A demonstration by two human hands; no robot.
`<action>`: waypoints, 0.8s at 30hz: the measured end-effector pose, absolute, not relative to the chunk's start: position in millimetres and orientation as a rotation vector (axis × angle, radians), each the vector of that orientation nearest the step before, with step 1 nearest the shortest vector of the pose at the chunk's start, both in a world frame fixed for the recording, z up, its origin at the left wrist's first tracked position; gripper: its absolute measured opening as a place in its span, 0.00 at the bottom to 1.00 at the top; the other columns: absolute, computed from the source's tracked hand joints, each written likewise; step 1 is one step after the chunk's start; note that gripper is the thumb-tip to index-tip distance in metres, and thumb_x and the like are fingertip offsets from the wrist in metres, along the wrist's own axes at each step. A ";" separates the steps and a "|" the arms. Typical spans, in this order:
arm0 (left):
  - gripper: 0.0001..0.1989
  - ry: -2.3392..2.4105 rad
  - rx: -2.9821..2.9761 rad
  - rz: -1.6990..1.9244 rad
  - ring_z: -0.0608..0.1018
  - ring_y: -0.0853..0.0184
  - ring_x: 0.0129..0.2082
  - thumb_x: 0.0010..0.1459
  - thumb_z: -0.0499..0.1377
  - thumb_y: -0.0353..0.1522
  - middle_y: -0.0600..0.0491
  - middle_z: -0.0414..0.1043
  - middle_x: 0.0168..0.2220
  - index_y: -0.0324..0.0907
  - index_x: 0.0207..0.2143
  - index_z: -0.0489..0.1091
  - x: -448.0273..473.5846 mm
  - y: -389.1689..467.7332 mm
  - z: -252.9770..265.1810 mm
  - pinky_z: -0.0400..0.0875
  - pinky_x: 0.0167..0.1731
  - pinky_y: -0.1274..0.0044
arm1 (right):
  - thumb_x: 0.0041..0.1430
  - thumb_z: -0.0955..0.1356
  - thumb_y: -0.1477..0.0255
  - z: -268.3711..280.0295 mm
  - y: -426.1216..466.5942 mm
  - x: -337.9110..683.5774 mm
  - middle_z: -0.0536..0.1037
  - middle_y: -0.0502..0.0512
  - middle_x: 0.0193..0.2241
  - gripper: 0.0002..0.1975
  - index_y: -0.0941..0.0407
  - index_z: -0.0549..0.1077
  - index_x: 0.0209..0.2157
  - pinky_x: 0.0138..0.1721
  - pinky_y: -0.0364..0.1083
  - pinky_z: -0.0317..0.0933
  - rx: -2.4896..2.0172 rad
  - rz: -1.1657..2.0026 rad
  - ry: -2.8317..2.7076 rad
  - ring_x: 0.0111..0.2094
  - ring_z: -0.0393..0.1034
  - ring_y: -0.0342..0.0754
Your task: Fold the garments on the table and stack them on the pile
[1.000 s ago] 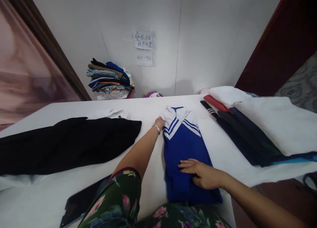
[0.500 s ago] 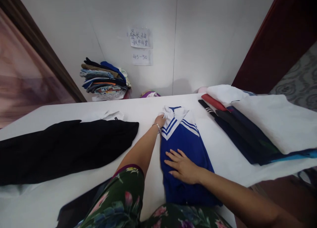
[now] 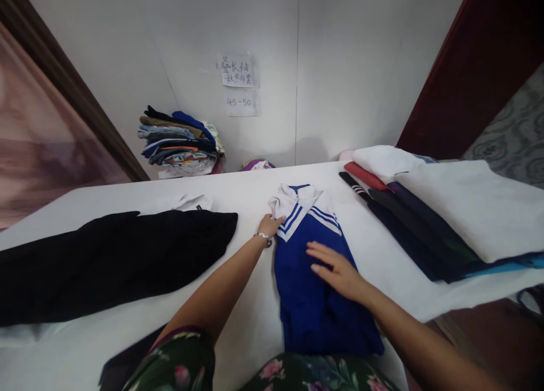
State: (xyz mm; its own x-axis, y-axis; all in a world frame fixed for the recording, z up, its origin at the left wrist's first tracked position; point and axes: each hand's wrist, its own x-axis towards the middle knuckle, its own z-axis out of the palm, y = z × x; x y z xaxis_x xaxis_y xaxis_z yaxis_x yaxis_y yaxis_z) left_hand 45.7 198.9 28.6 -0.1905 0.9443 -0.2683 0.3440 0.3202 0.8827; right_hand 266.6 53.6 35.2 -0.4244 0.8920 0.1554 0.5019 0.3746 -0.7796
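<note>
A blue jacket (image 3: 301, 306) with a white yoke and collar and blue-and-white chevron stripes lies on the white table, folded into a long narrow shape. Its collar points toward the wall and its lower end is close to my body. My left hand (image 3: 268, 226), with a bracelet at the wrist, is closed at the jacket's left edge just below the white shoulder, thumb over the cloth. Over the middle of the blue part is my right hand (image 3: 338, 271), open, fingers stretched to the left; whether it touches the fabric is hard to tell.
Black clothing (image 3: 127, 260) spreads over the table's left side, with a white garment (image 3: 193, 202) behind it. Several garments lie overlapped at the right, a white one (image 3: 476, 209) on top. A folded clothes stack (image 3: 181, 139) stands beyond the back edge, near paper signs (image 3: 239, 71).
My left hand has slid from the white shoulder down along the jacket's left edge. My right hand has moved up and right from where it lay flat on the blue cloth.
</note>
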 end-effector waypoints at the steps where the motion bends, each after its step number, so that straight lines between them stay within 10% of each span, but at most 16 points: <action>1: 0.30 1.679 1.151 0.849 0.76 0.54 0.48 0.46 0.68 0.39 0.36 0.72 0.50 0.34 0.49 0.66 44.6 185.5 28.4 0.70 0.41 0.72 | 0.60 0.63 0.57 30.3 55.8 280.6 0.62 0.59 0.61 0.25 0.52 0.68 0.56 0.63 0.58 0.45 -1.288 0.799 -1.919 0.63 0.52 0.53; 10: 0.28 1.129 0.811 0.738 0.79 0.57 0.42 0.41 0.70 0.43 0.46 0.77 0.44 0.43 0.45 0.72 44.5 47.5 21.4 0.76 0.39 0.69 | 0.53 0.68 0.55 2.0 4.5 338.7 0.66 0.65 0.58 0.45 0.55 0.45 0.66 0.56 0.57 0.61 -1.543 1.296 -1.034 0.56 0.64 0.57; 24: 0.30 0.988 0.850 0.791 0.79 0.56 0.41 0.33 0.70 0.31 0.48 0.78 0.42 0.42 0.45 0.72 43.8 5.6 42.7 0.73 0.44 0.67 | 0.43 0.74 0.63 19.3 -43.3 254.5 0.81 0.51 0.38 0.17 0.49 0.76 0.38 0.50 0.59 0.66 -1.144 1.863 -0.799 0.44 0.75 0.59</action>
State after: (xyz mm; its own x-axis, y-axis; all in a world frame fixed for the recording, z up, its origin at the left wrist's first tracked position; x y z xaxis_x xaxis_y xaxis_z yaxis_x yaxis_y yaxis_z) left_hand 43.8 5.6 42.7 0.3428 0.8627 -0.3718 -0.1737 0.4472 0.8774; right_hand 254.5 -43.3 19.3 -0.2790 0.8666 -0.4137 -0.2978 -0.4876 -0.8207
